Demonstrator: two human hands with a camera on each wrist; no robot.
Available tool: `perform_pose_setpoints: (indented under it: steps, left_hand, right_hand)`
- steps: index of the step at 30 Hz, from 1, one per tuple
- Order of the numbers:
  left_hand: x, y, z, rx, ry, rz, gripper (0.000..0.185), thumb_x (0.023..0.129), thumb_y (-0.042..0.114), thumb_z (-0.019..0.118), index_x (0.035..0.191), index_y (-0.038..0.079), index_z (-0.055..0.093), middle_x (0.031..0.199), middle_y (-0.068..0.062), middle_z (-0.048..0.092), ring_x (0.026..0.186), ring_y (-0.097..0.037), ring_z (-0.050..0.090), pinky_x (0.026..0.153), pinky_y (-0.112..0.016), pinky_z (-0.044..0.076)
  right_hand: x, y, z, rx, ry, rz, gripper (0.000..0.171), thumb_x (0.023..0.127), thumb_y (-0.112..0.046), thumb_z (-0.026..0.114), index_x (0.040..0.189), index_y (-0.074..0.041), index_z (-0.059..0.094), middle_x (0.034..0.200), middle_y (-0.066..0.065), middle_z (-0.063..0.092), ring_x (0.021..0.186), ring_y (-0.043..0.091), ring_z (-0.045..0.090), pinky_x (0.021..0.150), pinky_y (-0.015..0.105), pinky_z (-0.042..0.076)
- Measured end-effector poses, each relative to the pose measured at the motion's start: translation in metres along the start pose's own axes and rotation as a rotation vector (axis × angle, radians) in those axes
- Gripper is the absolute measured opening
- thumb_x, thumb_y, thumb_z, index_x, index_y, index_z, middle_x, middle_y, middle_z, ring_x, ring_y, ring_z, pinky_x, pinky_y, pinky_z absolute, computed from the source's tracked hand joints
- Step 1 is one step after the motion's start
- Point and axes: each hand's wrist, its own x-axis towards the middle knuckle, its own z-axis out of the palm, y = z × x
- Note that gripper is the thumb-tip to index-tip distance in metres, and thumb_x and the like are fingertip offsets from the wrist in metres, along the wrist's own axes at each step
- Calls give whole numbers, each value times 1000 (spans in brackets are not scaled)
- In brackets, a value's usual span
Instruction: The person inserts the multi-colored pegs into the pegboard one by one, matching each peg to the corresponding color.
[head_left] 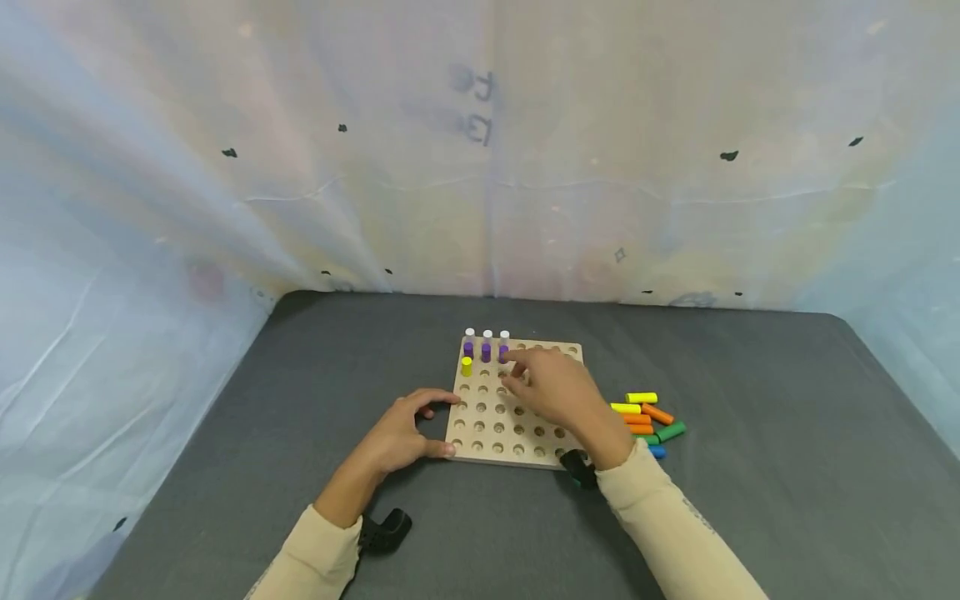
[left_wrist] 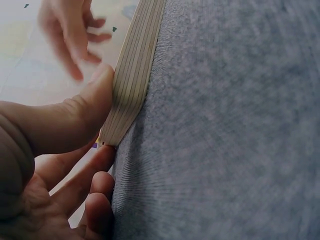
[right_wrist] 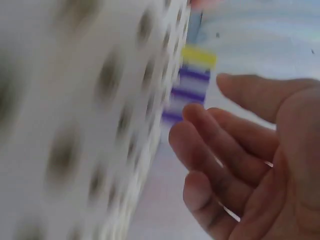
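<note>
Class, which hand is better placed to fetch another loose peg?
Probably the right hand: it looks empty and is nearer the loose pegs, while the left hand touches the left edge of the board.

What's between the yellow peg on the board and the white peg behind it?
In the head view, a purple peg stands between the yellow peg and the white peg.

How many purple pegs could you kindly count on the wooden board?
3, in one row: left purple peg, behind a yellow peg; middle purple peg; right purple peg, near the right hand, which could hide others.
</note>
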Motion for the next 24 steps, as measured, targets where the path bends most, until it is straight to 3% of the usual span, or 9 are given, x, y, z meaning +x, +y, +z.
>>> perform_pose_setpoints:
  steps: [5,12,18,24]
  left_hand:
    - [0,0,-1,18,23,-2,62,68,11,92,121,30,68,133,1,59,113,-23,51,93,-48,41]
    - [0,-1,0,39,32,1,63,67,11,92,122,30,68,135,1,59,113,-23,53,95,-50,41]
    - [1,-1,3,35,47,1,63,67,11,92,122,31,68,134,1,60,113,-23,53,96,-51,41]
    - [-1,-1,3,44,67,-19,66,66,11,92,124,31,67,130,0,61,114,-23,53,96,-51,41]
  right_hand:
    - [-19,64,-34,33,33,-24,42,99,-34,62,137,-16,60,107,2,73,84,13,66,72,36,53]
    - [-43,141,-58,-140,94,-3,38,98,-29,64,132,-11,64,101,4,72,84,17,64,74,43,53]
    - [-48,169,-66,-182,131,-53,36,95,-30,68,127,-11,67,97,0,71,84,15,63,73,40,49]
    - [-55,178,-52,-277,200,-130,35,92,-35,71,119,-11,71,96,0,72,84,20,66,75,46,54]
